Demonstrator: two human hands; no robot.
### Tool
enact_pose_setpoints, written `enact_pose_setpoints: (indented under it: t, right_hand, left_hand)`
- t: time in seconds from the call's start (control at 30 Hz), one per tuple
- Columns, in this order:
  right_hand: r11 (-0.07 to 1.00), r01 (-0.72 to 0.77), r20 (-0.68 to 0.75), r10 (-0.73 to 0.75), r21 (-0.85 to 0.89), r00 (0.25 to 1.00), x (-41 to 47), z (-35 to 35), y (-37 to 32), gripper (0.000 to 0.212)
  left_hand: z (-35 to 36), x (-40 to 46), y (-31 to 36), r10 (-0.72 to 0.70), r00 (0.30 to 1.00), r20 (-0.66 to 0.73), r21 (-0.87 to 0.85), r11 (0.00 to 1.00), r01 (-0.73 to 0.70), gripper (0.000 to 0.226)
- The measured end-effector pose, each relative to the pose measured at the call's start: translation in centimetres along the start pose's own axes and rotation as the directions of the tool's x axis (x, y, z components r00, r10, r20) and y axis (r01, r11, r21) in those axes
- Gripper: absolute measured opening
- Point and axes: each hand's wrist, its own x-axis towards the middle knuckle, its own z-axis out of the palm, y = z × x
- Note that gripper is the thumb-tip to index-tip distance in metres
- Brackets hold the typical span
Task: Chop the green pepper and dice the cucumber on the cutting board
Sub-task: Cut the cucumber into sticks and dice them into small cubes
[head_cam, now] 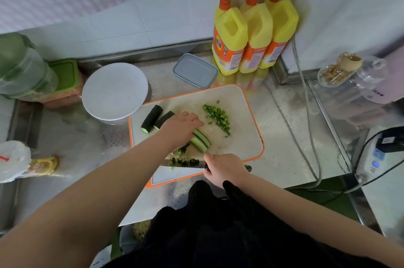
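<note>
Left hand (181, 126) pins the cucumber strips (201, 139) mid-board (244, 114), fingers curled over them; right hand (225, 169) grasps the knife (185, 162), diced bits seemingly on its blade. Chopped pepper (218, 116) sits beyond.

Soft, even daylight, rather bright, with only faint shadows. Mild glare on the steel worktop (290, 114) near 3 o'clock. Strong wide-angle bending toward the edges. Slightly blurred at 9 o'clock and 6 o'clock.
</note>
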Motion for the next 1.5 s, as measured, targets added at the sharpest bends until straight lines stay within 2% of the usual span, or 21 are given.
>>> enact_pose_setpoints:
  t: [0.07, 0.17, 0.33, 0.6, 0.73, 0.83, 0.97, 1.07, 1.13, 1.23, 1.33, 1.43, 1.5]
  right_hand:
    - [1.0, 0.006, 0.022, -0.006, 0.004, 1.0, -0.2, 0.0, 0.3, 0.023]
    - [0.999, 0.005, 0.045, -0.006, 0.034, 0.999, -0.6, 0.2, 0.8, 0.027]
    - [0.998, -0.02, 0.05, 0.017, 0.062, 0.999, -0.9, 0.5, 1.4, 0.027]
    - [0.996, -0.005, 0.005, 0.004, 0.088, 1.0, -1.2, 0.6, 1.3, 0.028]
    - [0.998, 0.003, 0.033, -0.006, 0.067, 0.999, -1.2, 0.2, 0.9, 0.027]
    - [0.999, 0.007, 0.036, -0.009, 0.05, 0.999, -1.2, 0.1, 0.7, 0.027]
    - [0.997, 0.019, 0.004, -0.019, 0.069, 1.0, -1.1, 0.4, 0.4, 0.028]
    - [0.995, 0.042, -0.057, -0.037, 0.096, 0.998, -0.9, 0.6, 0.4, 0.029]
    - [0.995, 0.012, -0.008, -0.011, 0.099, 1.0, -0.7, 0.5, 0.3, 0.03]
    - [0.992, -0.005, 0.025, 0.002, 0.122, 1.0, -0.4, 0.6, 0.2, 0.03]
    - [0.994, 0.022, 0.069, -0.029, 0.107, 0.997, 0.1, 0.5, -0.3, 0.032]
    - [0.994, 0.031, 0.112, -0.043, 0.105, 0.993, 0.5, 0.4, -0.8, 0.032]
    - [0.994, 0.026, 0.137, -0.041, 0.107, 0.99, 0.7, 0.5, -1.0, 0.033]
  left_hand:
    - [0.6, 1.1, 0.3, 0.057, 0.996, 0.069, 0.104, 0.992, -0.064, 0.048]
    - [1.0, 1.4, 0.8, 0.071, 0.99, 0.119, 0.175, 0.98, -0.092, 0.044]
    - [0.8, 1.3, 1.2, 0.079, 0.993, 0.086, 0.242, 0.965, -0.098, 0.033]
    - [1.0, 0.5, 1.2, 0.107, 0.988, 0.107, 0.278, 0.951, -0.133, 0.038]
    - [1.0, 0.7, 1.3, 0.137, 0.983, 0.119, 0.294, 0.941, -0.167, 0.04]
    - [1.1, 0.7, 1.4, 0.13, 0.983, 0.132, 0.268, 0.95, -0.161, 0.031]
    - [0.7, 0.6, 0.9, 0.077, 0.991, 0.107, 0.142, 0.986, -0.092, 0.025]
    - [-0.7, 0.0, 0.4, -0.055, 0.998, 0.004, -0.111, 0.992, 0.056, 0.025]
    - [-1.9, -0.9, 0.0, -0.215, 0.971, -0.106, -0.325, 0.93, 0.171, 0.026]
    - [-3.4, -3.0, -0.8, -0.418, 0.89, -0.183, -0.522, 0.808, 0.272, 0.024]
    - [-3.6, -5.0, -1.8, -0.563, 0.814, -0.146, -0.629, 0.687, 0.363, 0.023]
    - [-2.9, -6.6, -2.5, -0.643, 0.759, -0.108, -0.767, 0.539, 0.347, 0.027]
    - [-2.7, -7.5, -2.5, -0.683, 0.723, -0.104, -0.81, 0.48, 0.337, 0.026]
